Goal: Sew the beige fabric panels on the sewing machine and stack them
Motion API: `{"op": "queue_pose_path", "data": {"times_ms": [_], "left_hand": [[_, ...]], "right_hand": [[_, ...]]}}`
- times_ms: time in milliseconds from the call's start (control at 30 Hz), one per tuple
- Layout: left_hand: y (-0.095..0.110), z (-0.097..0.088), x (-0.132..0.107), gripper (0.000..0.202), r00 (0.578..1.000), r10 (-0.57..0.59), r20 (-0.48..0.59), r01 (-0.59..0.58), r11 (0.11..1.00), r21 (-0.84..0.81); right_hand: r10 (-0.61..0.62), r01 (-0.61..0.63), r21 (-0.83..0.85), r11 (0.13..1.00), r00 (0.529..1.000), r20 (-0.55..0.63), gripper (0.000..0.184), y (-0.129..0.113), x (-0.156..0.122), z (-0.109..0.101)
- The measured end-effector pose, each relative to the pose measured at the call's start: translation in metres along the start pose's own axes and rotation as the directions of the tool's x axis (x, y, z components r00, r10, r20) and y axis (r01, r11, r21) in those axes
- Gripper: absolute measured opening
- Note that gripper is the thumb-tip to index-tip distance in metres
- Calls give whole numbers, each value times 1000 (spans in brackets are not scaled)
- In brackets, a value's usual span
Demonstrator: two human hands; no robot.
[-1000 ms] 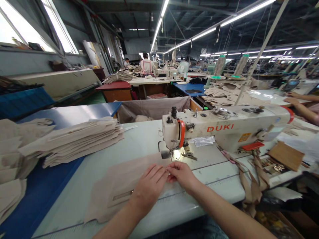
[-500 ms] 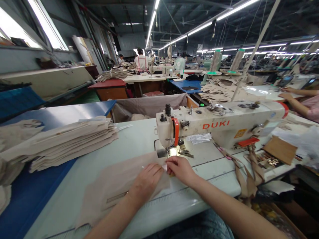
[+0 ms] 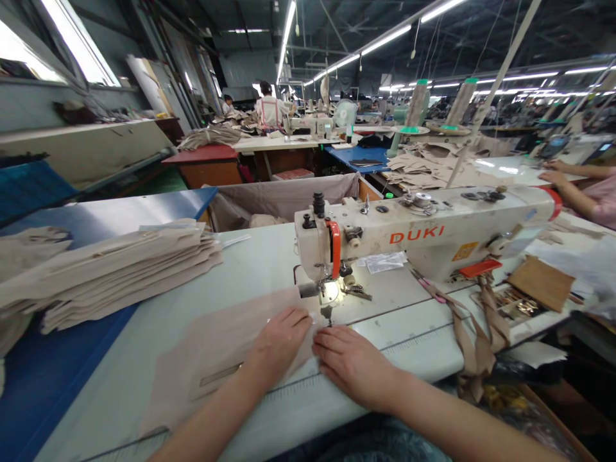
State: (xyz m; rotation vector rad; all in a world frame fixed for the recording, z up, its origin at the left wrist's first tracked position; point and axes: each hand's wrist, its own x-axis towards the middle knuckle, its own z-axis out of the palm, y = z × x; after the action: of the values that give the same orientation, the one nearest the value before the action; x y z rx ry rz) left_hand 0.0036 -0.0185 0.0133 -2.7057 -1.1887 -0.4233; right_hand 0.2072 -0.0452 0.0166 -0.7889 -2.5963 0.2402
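Beige panel (image 3: 212, 333) lies flat on the pale green surface (image 3: 260, 256), under the left fingers and out to their left. Left hand (image 3: 282, 339): fingers narrow, laid near the panel's right end; can't tell if they pinch. Right hand (image 3: 351, 362): fingers close together, curved down at the panel's right edge; grip hidden, can't tell. Step looks like flattening and lining up that edge; needle plate (image 3: 332, 293) just beyond the fingertips. I'd judge the next move calls for a flat edge and fingers clear of the needle. Counts, left to right: 1 fabric stack (image 3: 129, 263), well left of fingers, layers uncountable; 1 panel, 1 slot (image 3: 219, 376) in it; 1 sewing machine (image 3: 418, 234), beyond right fingers; 2 near thread cones (image 3: 416, 108), farther back.
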Motion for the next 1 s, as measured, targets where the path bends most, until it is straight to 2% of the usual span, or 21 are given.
{"op": "queue_pose_path", "data": {"times_ms": [133, 633, 833, 1000], "left_hand": [[4, -2, 4, 21, 999, 5, -35, -5, 1000, -7], [3, 2, 3, 24, 998, 62, -32, -60, 996, 63], [2, 5, 2, 21, 999, 44, -2, -44, 997, 62], [3, 3, 2, 25, 999, 44, -30, -42, 997, 65]], "right_hand": [[8, -8, 10, 1000, 1000, -11, 25, 1, 0, 0], [17, -16, 32, 999, 1000, -14, 27, -1, 0, 0], [15, -14, 35, 999, 999, -34, 27, -1, -1, 1], [16, -13, 77, 997, 999, -42, 21, 5, 3, -5]]}}
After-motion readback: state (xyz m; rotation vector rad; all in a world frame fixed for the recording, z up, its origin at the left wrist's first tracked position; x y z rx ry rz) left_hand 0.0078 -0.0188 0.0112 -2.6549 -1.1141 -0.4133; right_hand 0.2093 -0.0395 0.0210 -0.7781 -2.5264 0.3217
